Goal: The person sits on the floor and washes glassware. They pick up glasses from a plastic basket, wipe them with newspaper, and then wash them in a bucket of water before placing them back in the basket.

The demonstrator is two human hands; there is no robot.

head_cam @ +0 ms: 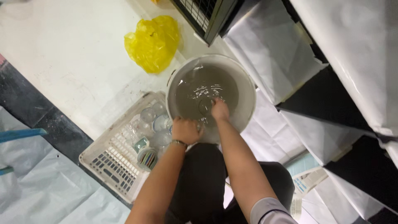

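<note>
From the head view, both forearms reach down and forward from a crouch to a white bucket (pixel 244 81) of cloudy water on the floor. The left hand (pixel 185 130) is curled shut over the bucket's near rim. The right hand (pixel 219 110) dips into the water, fingers closed around a clear glass (pixel 204 106) (mostly submerged, hard to make out). Just left of the bucket sits a white basket (pixel 112 164) of glasses, a yellow bag (pixel 153 41) beyond.

the right hand (pixel 219 110) has its fingers under cloudy water in the white bucket (pixel 244 83), so its grip can't be told. the glasses (pixel 154 120) in the basket (pixel 108 159) blur together; the wire rack (pixel 203 14) is cut off by the top edge.
</note>
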